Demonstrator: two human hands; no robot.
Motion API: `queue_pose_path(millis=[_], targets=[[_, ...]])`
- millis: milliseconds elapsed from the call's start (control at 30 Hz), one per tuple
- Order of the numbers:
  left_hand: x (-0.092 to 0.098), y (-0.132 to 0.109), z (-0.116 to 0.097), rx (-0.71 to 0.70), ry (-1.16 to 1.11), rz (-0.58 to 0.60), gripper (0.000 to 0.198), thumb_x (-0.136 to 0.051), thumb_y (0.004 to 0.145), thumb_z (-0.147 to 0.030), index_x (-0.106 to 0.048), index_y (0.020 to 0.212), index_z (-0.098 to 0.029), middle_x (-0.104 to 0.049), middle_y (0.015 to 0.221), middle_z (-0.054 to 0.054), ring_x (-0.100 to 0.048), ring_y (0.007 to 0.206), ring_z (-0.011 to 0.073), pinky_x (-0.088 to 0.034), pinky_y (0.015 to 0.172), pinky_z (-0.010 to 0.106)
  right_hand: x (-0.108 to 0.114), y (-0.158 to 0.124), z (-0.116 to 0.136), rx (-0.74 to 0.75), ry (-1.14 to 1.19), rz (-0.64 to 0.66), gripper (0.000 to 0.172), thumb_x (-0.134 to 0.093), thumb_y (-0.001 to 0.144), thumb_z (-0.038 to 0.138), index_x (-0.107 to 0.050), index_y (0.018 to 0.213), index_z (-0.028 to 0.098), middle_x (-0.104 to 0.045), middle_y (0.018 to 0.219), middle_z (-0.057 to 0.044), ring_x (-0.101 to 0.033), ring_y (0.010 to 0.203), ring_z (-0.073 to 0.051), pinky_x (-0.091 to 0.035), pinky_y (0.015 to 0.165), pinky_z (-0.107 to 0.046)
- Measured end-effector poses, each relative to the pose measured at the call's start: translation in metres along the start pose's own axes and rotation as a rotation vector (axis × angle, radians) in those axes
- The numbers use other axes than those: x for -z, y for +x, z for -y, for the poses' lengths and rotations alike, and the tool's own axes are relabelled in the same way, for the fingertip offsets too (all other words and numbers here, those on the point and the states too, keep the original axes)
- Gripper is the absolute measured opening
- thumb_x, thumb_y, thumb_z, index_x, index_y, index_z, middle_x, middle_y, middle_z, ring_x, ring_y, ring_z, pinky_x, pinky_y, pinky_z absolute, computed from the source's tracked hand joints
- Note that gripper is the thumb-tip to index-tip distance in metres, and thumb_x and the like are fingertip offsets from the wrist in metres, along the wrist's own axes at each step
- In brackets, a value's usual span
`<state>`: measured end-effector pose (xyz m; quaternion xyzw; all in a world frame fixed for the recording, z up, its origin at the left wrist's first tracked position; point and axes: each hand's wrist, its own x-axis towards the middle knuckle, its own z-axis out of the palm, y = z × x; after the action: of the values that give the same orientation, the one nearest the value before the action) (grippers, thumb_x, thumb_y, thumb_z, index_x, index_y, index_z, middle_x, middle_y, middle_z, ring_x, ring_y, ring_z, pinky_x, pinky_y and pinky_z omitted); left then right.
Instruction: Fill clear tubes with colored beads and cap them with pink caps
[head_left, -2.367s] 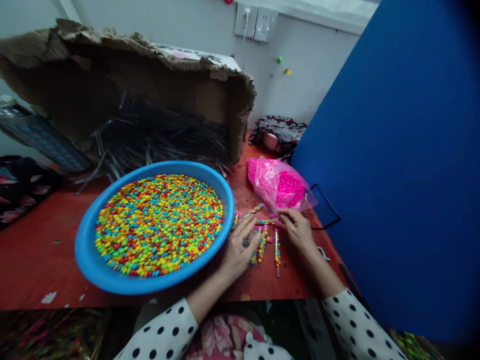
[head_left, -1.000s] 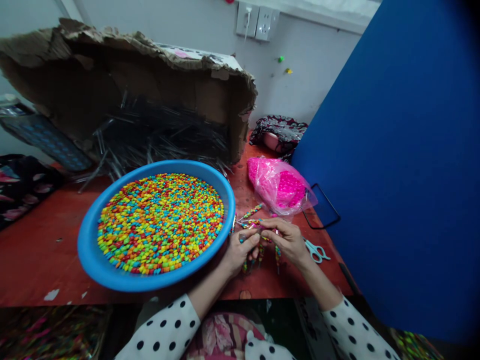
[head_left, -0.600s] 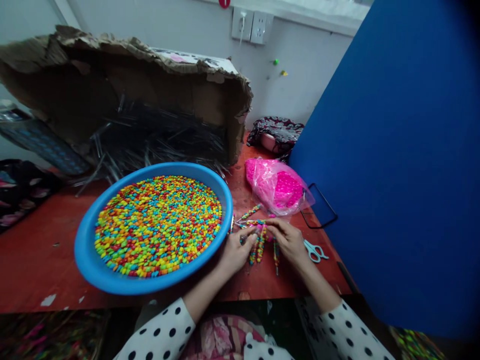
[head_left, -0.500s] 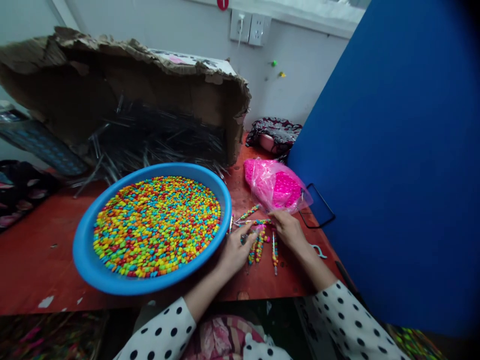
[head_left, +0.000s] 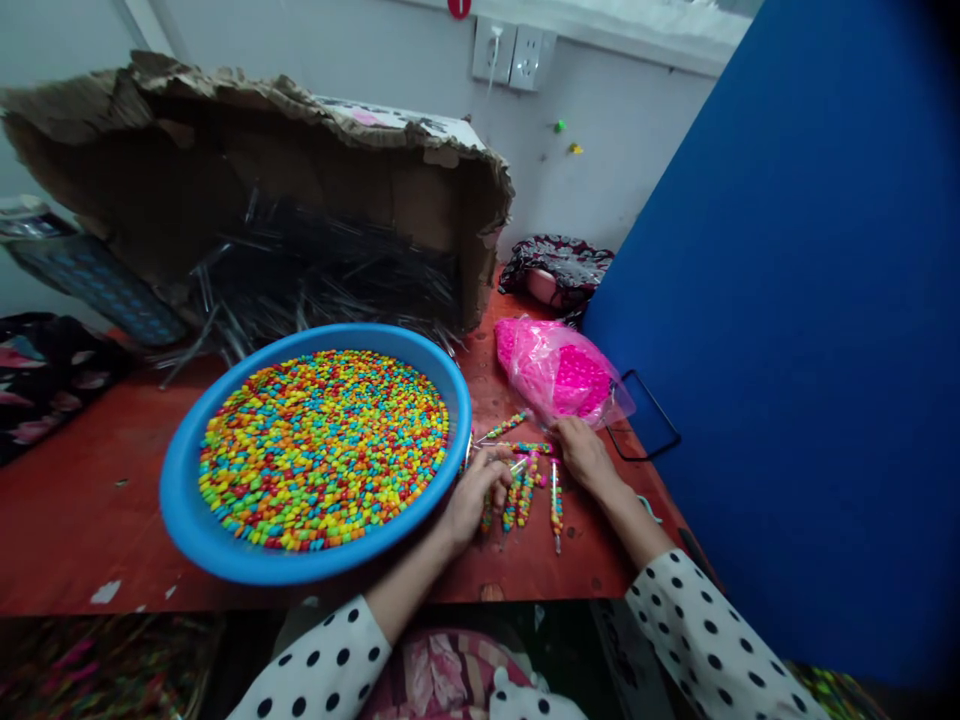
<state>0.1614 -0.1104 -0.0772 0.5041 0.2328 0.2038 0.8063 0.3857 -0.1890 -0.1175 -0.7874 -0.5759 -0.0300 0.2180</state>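
My left hand (head_left: pixel 475 495) is beside the tub's right rim, its fingers curled round a clear tube (head_left: pixel 518 466) whose end shows past the fingertips. My right hand (head_left: pixel 583 452) has its fingertips pressed together by the lower edge of a clear bag of small pink pieces (head_left: pixel 577 378); whatever they pinch is hidden. Between and around both hands lie several slim clear tubes filled with colourful candies (head_left: pixel 527 490), some with pink ends. One filled tube (head_left: pixel 556 505) lies apart, just below my right hand.
A blue tub (head_left: pixel 174 490) heaped with small colourful candies (head_left: pixel 330 450) stands on the red table (head_left: pixel 67 540). Behind it, a torn cardboard box (head_left: pixel 480 240) lies open with many clear tubes (head_left: pixel 345 270). A blue panel (head_left: pixel 780 330) and a black wire frame (head_left: pixel 660 440) border the right.
My left hand's fingers have curled in more, and the hand has drawn slightly back from the filled tubes. My right hand stays by the pink bag. The whole view has shifted a little.
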Motion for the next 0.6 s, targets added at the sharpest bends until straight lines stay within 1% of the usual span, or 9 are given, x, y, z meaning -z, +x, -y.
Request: queue_pose_path(millis=[67,133,233,267,333,367,433,500,600], targets=[[0.002,0.002,0.005,-0.01,-0.054,0.001,0.043,-0.05,0.081,-0.047,-0.052,0.106,-0.013,-0.053,0.073,-0.001,-0.044,0.052,0.0073,-0.038,0.05,0.02,0.005,0.0,0.007,-0.016,0.128,-0.109,0.019,-0.04,0.087,0.019,-0.058,0.091,0.017,-0.058,0.087,-0.009,-0.053,0.083,-0.021,-0.042,0.074,-0.032],[0.002,0.004,0.007,0.004,-0.1,0.009,0.052,-0.052,0.08,-0.05,-0.05,0.115,-0.011,-0.056,0.076,0.001,-0.047,0.052,0.0073,-0.039,0.05,0.02,0.012,-0.001,0.02,-0.042,0.271,-0.171,0.016,-0.042,0.087,0.022,-0.058,0.089,0.018,-0.058,0.086,-0.008,-0.054,0.082,-0.02,-0.043,0.075,-0.032],[0.0,0.004,0.008,0.067,-0.123,0.039,0.063,-0.053,0.078,-0.055,-0.046,0.125,-0.013,-0.062,0.084,0.005,-0.054,0.051,0.0085,-0.039,0.047,0.02,0.023,-0.002,0.048,-0.122,0.544,-0.133,0.014,-0.046,0.086,0.028,-0.058,0.089,0.021,-0.06,0.082,-0.003,-0.056,0.077,-0.018,-0.045,0.072,-0.03],[-0.001,0.004,0.008,0.077,-0.114,0.04,0.064,-0.053,0.078,-0.056,-0.047,0.125,-0.014,-0.063,0.082,0.005,-0.054,0.048,0.0083,-0.038,0.046,0.02,0.026,-0.003,0.057,-0.138,0.644,-0.103,0.015,-0.046,0.087,0.03,-0.058,0.09,0.021,-0.061,0.082,-0.002,-0.057,0.077,-0.017,-0.045,0.072,-0.029],[-0.002,0.004,0.007,0.077,-0.088,0.013,0.061,-0.051,0.078,-0.058,-0.052,0.12,-0.013,-0.061,0.072,0.002,-0.049,0.041,0.0067,-0.033,0.042,0.019,0.033,-0.004,0.075,-0.118,0.796,-0.041,0.016,-0.048,0.087,0.031,-0.059,0.092,0.022,-0.062,0.084,-0.001,-0.058,0.079,-0.016,-0.046,0.072,-0.028],[-0.002,0.004,0.007,0.071,-0.078,-0.004,0.058,-0.051,0.078,-0.057,-0.056,0.114,-0.012,-0.059,0.067,0.001,-0.046,0.039,0.0058,-0.031,0.041,0.019,0.035,-0.004,0.081,-0.089,0.831,-0.018,0.016,-0.049,0.087,0.031,-0.06,0.092,0.022,-0.062,0.085,-0.002,-0.058,0.08,-0.016,-0.046,0.073,-0.027],[-0.003,0.003,0.007,0.061,-0.081,-0.015,0.05,-0.052,0.078,-0.055,-0.062,0.098,-0.011,-0.057,0.062,0.0,-0.044,0.04,0.0056,-0.03,0.042,0.02,0.039,-0.003,0.091,-0.025,0.836,0.01,0.015,-0.049,0.087,0.029,-0.062,0.091,0.021,-0.062,0.085,-0.002,-0.058,0.081,-0.016,-0.046,0.074,-0.028],[-0.002,0.002,0.007,0.062,-0.087,0.012,0.042,-0.054,0.078,-0.051,-0.063,0.083,-0.011,-0.057,0.06,0.001,-0.045,0.043,0.0067,-0.033,0.045,0.021,0.042,-0.002,0.095,0.017,0.813,0.01,0.016,-0.05,0.087,0.028,-0.063,0.09,0.021,-0.062,0.085,-0.003,-0.059,0.081,-0.016,-0.046,0.074,-0.028],[-0.002,0.001,0.005,0.044,-0.025,0.059,0.037,-0.053,0.079,-0.047,-0.061,0.074,-0.011,-0.056,0.055,0.002,-0.046,0.045,0.008,-0.033,0.048,0.021,0.041,-0.001,0.096,0.039,0.81,0.002,0.017,-0.051,0.086,0.03,-0.065,0.091,0.022,-0.063,0.086,-0.004,-0.059,0.083,-0.017,-0.046,0.075,-0.029]])
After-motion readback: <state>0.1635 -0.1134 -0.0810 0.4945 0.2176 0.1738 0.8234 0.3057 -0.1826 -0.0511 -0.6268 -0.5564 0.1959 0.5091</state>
